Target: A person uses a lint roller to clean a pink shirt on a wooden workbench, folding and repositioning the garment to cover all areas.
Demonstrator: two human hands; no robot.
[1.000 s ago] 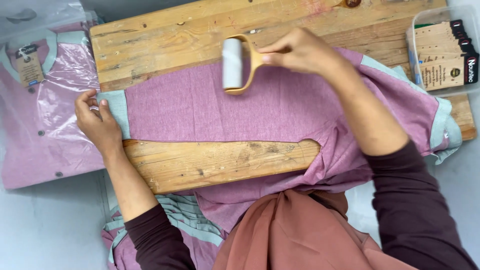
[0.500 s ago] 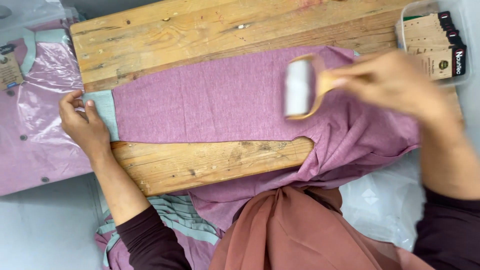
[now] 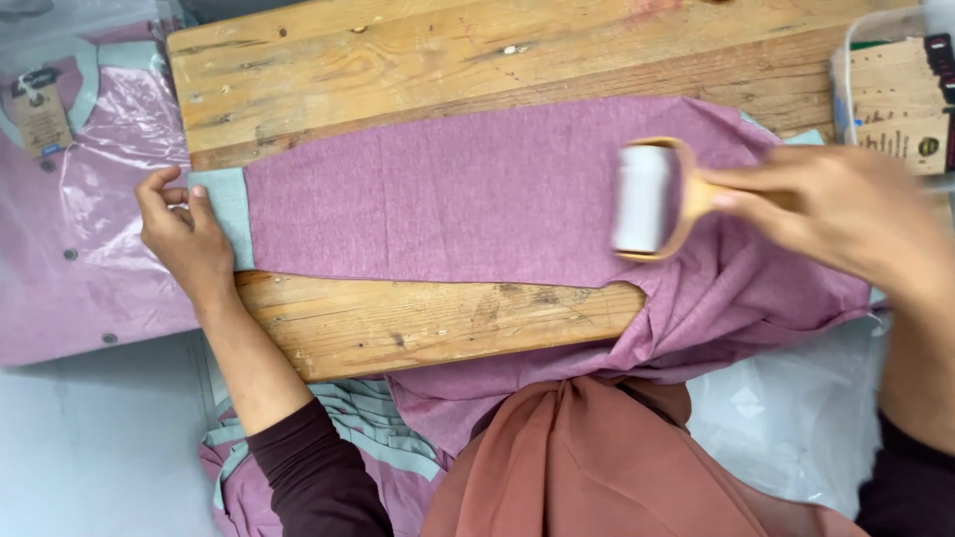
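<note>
Mauve fabric fills the middle of the view: a purple garment (image 3: 448, 199) is spread flat along a wooden board (image 3: 398, 60), its long sleeve stretched out to the left and ending in a pale green cuff (image 3: 224, 204). Left hand (image 3: 179, 234) is down on that cuff, fingers splayed and pressing it against the board's edge, pinning rather than gripping. Over on the right, the right hand (image 3: 846, 214) is closed around the wooden handle of a lint roller (image 3: 652, 199), and the white roll sits on the cloth near where sleeve meets body. Both roller and hand are blurred. The garment's body drapes off the board's near edge, bunching toward the person's rust-coloured clothing (image 3: 597, 467). At far left lies a bagged purple shirt (image 3: 80, 199) in clear plastic with a card tag. At top right, a clear tub of brown card tags (image 3: 890, 99) stands at the board's corner.
</note>
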